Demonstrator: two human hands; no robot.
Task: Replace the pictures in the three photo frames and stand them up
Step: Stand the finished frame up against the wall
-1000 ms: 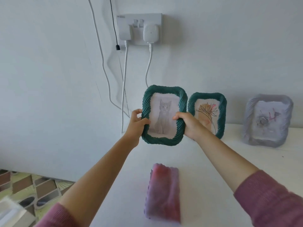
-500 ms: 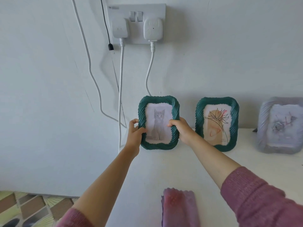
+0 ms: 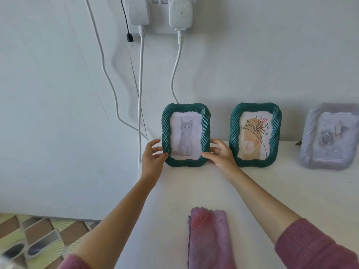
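**A:** What's at the far left?

**B:** Patterned floor tiles (image 3: 29, 235) low in the corner. Then white cables (image 3: 139, 94) hang down the white wall (image 3: 48, 94) from white plug adapters (image 3: 138, 10).

**A:** And the hands?

**B:** The left hand (image 3: 153, 158) is loose and spread. Its thumb tip touches the lower left corner of the dark green ribbed photo frame with the grey cat picture (image 3: 186, 135). That frame stands upright on the white table (image 3: 291, 191), at the back near the wall. The right hand (image 3: 221, 156) is just as relaxed, with its thumb on the frame's lower right rim and its fingers beside the right edge. Whether either hand presses, I cannot tell.

**A:** Anything nearer the camera?

**B:** A folded pink-purple cloth (image 3: 208, 237) lies flat on the table between the forearms, apart from the frames.

**A:** Further right?

**B:** A second dark green ribbed frame with a line-drawn flower (image 3: 255, 135) stands just beside the right hand. After that comes a pale lilac ribbed frame with a rose picture (image 3: 330, 136), also upright.
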